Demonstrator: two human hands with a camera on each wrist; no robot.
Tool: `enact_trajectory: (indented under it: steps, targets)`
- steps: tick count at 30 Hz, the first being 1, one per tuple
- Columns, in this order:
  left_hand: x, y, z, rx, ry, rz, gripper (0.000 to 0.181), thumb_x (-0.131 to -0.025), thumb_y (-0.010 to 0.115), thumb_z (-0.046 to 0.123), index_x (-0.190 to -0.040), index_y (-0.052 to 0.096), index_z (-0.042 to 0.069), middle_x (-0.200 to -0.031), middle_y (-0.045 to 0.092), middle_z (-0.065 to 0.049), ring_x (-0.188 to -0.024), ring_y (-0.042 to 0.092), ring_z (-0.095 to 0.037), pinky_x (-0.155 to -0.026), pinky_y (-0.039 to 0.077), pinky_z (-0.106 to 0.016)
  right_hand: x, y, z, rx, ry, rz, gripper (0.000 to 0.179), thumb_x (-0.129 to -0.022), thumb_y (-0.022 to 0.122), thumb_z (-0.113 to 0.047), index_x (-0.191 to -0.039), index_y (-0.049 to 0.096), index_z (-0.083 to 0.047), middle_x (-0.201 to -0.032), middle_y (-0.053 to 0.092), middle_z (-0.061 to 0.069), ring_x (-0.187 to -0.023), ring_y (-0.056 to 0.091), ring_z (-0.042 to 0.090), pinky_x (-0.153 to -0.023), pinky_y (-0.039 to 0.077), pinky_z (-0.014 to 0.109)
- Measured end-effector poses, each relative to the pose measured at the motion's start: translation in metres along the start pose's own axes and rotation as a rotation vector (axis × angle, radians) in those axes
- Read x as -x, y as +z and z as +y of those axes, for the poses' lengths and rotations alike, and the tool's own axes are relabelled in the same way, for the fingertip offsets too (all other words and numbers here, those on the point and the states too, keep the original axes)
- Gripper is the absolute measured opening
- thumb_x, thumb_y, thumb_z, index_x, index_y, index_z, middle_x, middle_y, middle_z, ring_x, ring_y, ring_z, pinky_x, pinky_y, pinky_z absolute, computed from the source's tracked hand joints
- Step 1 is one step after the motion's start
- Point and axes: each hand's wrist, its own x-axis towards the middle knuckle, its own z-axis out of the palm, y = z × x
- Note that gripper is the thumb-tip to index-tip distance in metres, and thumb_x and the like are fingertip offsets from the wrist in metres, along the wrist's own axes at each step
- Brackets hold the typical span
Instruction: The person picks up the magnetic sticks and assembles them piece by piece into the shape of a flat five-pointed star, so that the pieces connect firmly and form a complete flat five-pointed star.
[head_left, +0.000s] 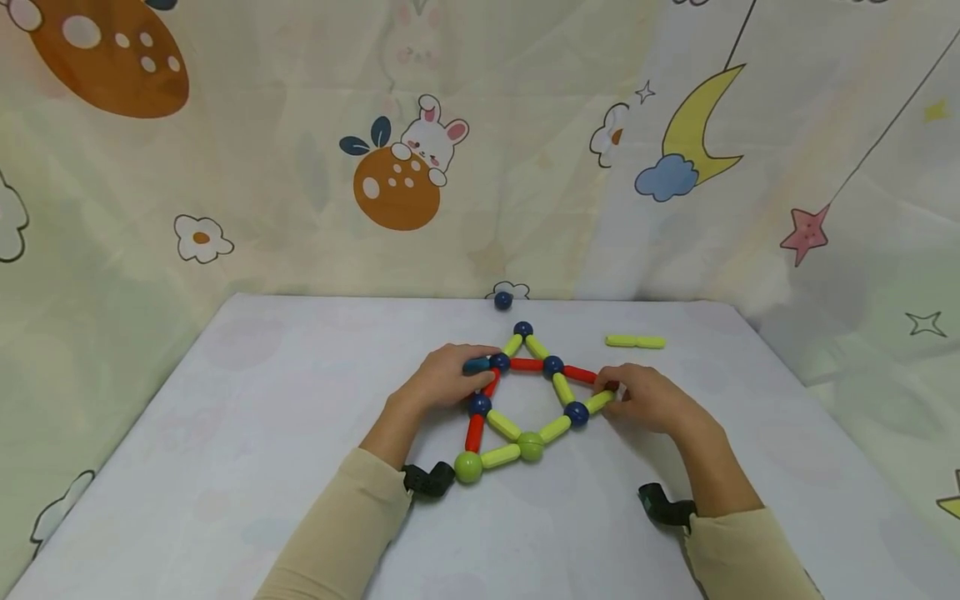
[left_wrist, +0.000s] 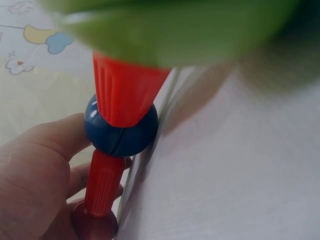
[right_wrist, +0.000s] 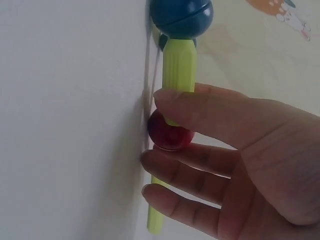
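Observation:
A flat frame of magnetic rods and balls lies on the table, with blue balls point(head_left: 576, 413), green balls point(head_left: 531, 446), red rods point(head_left: 527, 364) and yellow-green rods point(head_left: 557, 429). At its upper left corner, my left hand point(head_left: 442, 377) pinches a blue rod point(head_left: 476, 366) beside a blue ball point(head_left: 499, 362), index finger above and thumb below. My right hand point(head_left: 647, 396) grips a dark red ball point(right_wrist: 171, 131) at the frame's right corner. Its thumb lies over the end of a yellow-green rod point(right_wrist: 179, 65) joined there; the other fingers are behind.
A loose blue ball point(head_left: 503, 300) sits at the table's back edge. Two yellow-green rods point(head_left: 635, 342) lie end to end at the back right. Behind the white table point(head_left: 262, 417) hangs a patterned cloth point(head_left: 525, 167). Black wrist devices point(head_left: 429, 480) are on both forearms.

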Motion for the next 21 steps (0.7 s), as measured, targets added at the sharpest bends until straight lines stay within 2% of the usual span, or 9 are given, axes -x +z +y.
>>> enact_trajectory:
  steps: [5, 14, 21]
  targets:
    - [-0.0001, 0.0003, -0.0006, -0.013, 0.010, 0.002, 0.045, -0.102, 0.063, 0.036, -0.147, 0.059, 0.033, -0.148, 0.060, -0.003, -0.132, 0.055, -0.029, -0.112, 0.046, -0.051, 0.0015, 0.0017, -0.0017, 0.036, -0.020, 0.029, 0.019, -0.090, 0.077, -0.007, -0.107, 0.074, -0.016, -0.109, 0.066, 0.008, -0.100, 0.060, 0.026, -0.092, 0.055, 0.049]
    - [0.0012, -0.0007, 0.0007, -0.011, 0.016, -0.007, 0.045, -0.102, 0.063, 0.035, -0.147, 0.059, 0.032, -0.148, 0.061, -0.003, -0.131, 0.056, -0.029, -0.112, 0.046, -0.052, 0.0033, 0.0020, -0.0007, 0.027, 0.015, 0.025, 0.021, -0.090, 0.079, -0.011, -0.110, 0.073, -0.017, -0.110, 0.063, 0.010, -0.095, 0.060, 0.025, -0.088, 0.056, 0.045]
    - [0.0018, 0.0005, -0.0002, -0.010, 0.014, 0.009, 0.045, -0.101, 0.064, 0.036, -0.146, 0.060, 0.033, -0.146, 0.062, -0.003, -0.128, 0.056, -0.029, -0.110, 0.047, -0.052, 0.0023, 0.0039, -0.0006, 0.028, 0.024, 0.024, 0.025, -0.091, 0.076, -0.009, -0.114, 0.071, -0.017, -0.112, 0.063, 0.011, -0.099, 0.059, 0.027, -0.093, 0.055, 0.051]
